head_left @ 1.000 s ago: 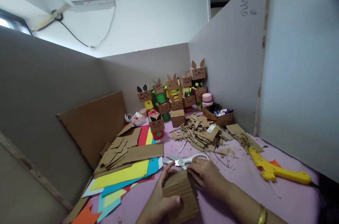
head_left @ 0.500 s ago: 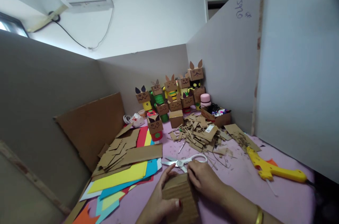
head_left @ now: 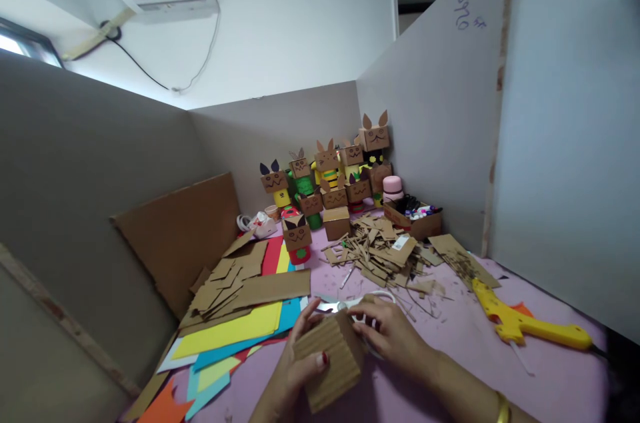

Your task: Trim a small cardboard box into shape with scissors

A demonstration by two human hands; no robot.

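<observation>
Already, dolls (head_left: pixel 297 235) past the left hand (head_left: pixel 293 366) have faces; the box (head_left: pixel 331 386) it grips shows none. Can't tell if the right hand (head_left: pixel 393 331) grips.

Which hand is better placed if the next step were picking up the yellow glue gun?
Probably the right hand: it is nearer the yellow glue gun, which lies on that side, while the left hand is farther away and holds the cardboard box.
</observation>
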